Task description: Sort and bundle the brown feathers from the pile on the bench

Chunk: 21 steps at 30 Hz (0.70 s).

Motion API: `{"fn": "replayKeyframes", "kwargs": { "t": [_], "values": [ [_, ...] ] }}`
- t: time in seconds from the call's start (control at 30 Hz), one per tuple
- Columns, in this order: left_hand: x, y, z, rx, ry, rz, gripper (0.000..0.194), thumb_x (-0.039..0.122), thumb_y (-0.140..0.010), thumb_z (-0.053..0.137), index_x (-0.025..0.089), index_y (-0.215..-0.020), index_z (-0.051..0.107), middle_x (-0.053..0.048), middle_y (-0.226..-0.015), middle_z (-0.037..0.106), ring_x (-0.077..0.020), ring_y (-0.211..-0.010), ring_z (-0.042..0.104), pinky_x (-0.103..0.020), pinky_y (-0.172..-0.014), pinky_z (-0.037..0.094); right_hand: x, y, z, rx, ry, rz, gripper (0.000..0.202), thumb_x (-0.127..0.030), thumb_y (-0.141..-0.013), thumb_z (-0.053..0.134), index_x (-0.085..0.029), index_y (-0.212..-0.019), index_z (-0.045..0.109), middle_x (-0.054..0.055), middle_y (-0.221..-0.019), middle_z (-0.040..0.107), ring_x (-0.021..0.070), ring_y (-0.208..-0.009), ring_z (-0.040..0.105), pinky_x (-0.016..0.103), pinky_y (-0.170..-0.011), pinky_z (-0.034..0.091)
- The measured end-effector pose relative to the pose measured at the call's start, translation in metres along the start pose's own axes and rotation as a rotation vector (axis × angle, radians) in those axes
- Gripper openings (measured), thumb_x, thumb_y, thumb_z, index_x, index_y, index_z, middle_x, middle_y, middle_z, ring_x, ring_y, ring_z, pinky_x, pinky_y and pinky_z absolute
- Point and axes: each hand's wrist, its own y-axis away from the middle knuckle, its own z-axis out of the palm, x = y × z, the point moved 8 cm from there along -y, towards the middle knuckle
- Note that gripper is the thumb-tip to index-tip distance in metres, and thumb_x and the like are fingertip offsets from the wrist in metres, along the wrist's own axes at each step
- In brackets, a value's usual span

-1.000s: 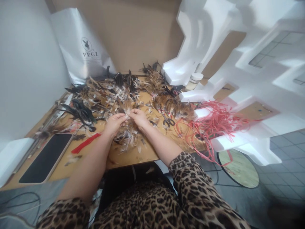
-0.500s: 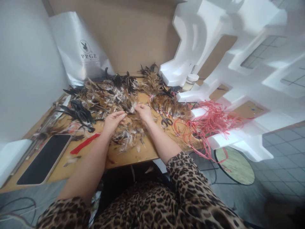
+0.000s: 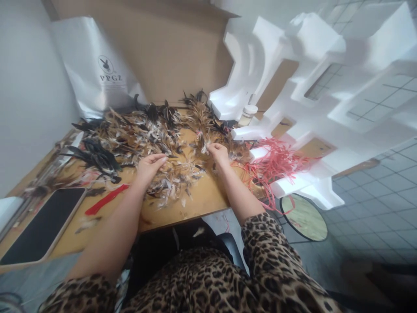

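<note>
My left hand (image 3: 151,168) is closed in a pinch over the table, with a thin dark feather (image 3: 171,156) sticking out from the fingertips. Farther right, my right hand (image 3: 218,153) pinches a small tuft of brown and whitish feathers (image 3: 204,145) by its pale end. Beneath and between the hands lies a loose heap of short pale and brown feathers (image 3: 172,180). Behind the left hand spreads a big pile of brown feathers (image 3: 130,130). Bundled brown feathers (image 3: 198,117) lie beyond the right hand.
At left are a phone (image 3: 45,226), a red strip bundle (image 3: 106,200) and a black feather bunch (image 3: 97,156). A silver bag (image 3: 87,69) stands behind. On the right are tangled pink ribbons (image 3: 276,161), white foam pieces (image 3: 247,65) and a small jar (image 3: 248,114). A round stool (image 3: 302,217) stands below.
My hands have moved apart; the right one went right with the feather tuft. The view has shifted, and the scissors seen earlier are now hidden around my right hand.
</note>
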Motion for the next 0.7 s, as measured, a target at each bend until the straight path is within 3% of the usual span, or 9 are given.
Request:
{"fn": "replayKeyframes", "kwargs": {
  "t": [0.07, 0.23, 0.37, 0.5, 0.7],
  "values": [
    [0.001, 0.003, 0.005, -0.027, -0.032, 0.012, 0.042, 0.039, -0.056, 0.076, 0.012, -0.087, 0.07, -0.006, -0.073, 0.068, -0.0121, -0.059, 0.059, -0.022, -0.052, 0.044, -0.003, 0.009, 0.011, -0.006, -0.078, 0.003, 0.027, -0.038, -0.062, 0.065, -0.016, -0.058, 0.052, -0.006, -0.049, 0.043, 0.0048, -0.046, 0.031, 0.022, -0.049, 0.025],
    [0.008, 0.01, 0.013, -0.054, -0.047, 0.025, 0.044, 0.039, -0.055, 0.077, 0.013, -0.089, 0.07, -0.006, -0.075, 0.069, -0.0125, -0.059, 0.059, -0.023, -0.054, 0.044, -0.018, 0.037, 0.078, -0.192, -0.125, -0.058, 0.028, -0.041, -0.063, 0.064, -0.017, -0.058, 0.05, -0.006, -0.052, 0.045, 0.006, -0.05, 0.036, 0.021, -0.052, 0.029],
    [0.013, 0.009, 0.009, 0.008, -0.001, 0.048, 0.038, 0.033, -0.052, 0.079, 0.013, -0.082, 0.067, -0.003, -0.067, 0.067, -0.0105, -0.054, 0.057, -0.022, -0.051, 0.042, -0.022, 0.056, 0.12, -0.287, -0.126, -0.063, 0.028, -0.041, -0.065, 0.063, -0.016, -0.06, 0.05, -0.006, -0.052, 0.045, 0.0068, -0.051, 0.038, 0.021, -0.053, 0.03],
    [0.012, 0.003, 0.003, 0.018, 0.017, 0.048, 0.028, 0.03, -0.054, 0.077, 0.013, -0.072, 0.064, 0.0, -0.054, 0.061, -0.0088, -0.045, 0.052, -0.021, -0.047, 0.04, -0.02, 0.064, 0.135, -0.327, -0.223, -0.027, 0.027, -0.04, -0.063, 0.066, -0.016, -0.066, 0.053, -0.005, -0.058, 0.052, 0.0073, -0.054, 0.043, 0.021, -0.056, 0.035],
    [0.01, 0.0, -0.001, 0.008, 0.122, 0.049, 0.025, 0.028, -0.056, 0.076, 0.014, -0.073, 0.065, -0.001, -0.058, 0.065, -0.0073, -0.046, 0.053, -0.02, -0.049, 0.041, -0.013, 0.065, 0.134, -0.368, -0.368, 0.022, 0.032, -0.038, -0.061, 0.069, -0.016, -0.083, 0.06, -0.001, -0.074, 0.062, 0.0087, -0.063, 0.052, 0.022, -0.064, 0.042]
  ]
}}
